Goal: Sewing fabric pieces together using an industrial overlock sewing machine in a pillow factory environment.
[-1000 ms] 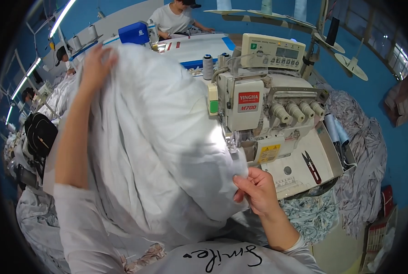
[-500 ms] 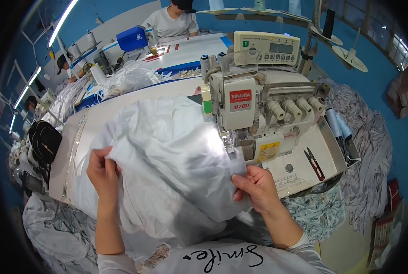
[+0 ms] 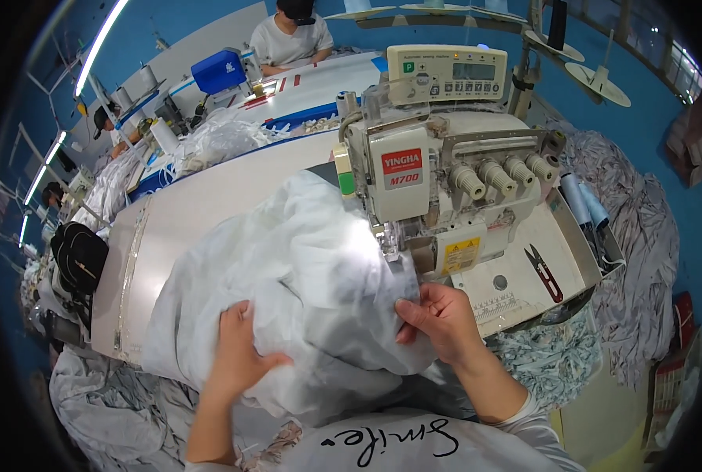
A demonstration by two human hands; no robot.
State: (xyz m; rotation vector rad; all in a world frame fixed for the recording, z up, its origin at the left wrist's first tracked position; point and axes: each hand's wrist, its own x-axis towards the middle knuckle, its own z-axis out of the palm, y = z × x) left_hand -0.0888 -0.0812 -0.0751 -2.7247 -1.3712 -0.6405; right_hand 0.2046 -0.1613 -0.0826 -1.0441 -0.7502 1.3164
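Note:
A large heap of pale white fabric [image 3: 241, 259] is bunched on the sewing table, with one edge running under the needle area of an overlock sewing machine [image 3: 402, 177]. My right hand [image 3: 444, 324] pinches that fabric's edge between thumb and fingers, just in front of the presser foot. Against the near left part of the heap rests my left hand [image 3: 245, 350], its thumb spread away from the fingers and no grip on the cloth showing. The machine's lamp lights the fabric brightly beside the needle, and the stitching point itself is hard to make out.
Red-handled thread snips [image 3: 545, 275] lie on the table right of the machine. Beyond stands a control box [image 3: 448, 75]. Piles of grey cloth [image 3: 622, 236] hang at the right, patterned cloth [image 3: 551, 366] below. A co-worker [image 3: 292, 39] sits across at another table.
My left hand has let go of the raised fabric at the left and moved right and nearer, onto the heap. The cloth there has dropped. My right hand keeps its pinch.

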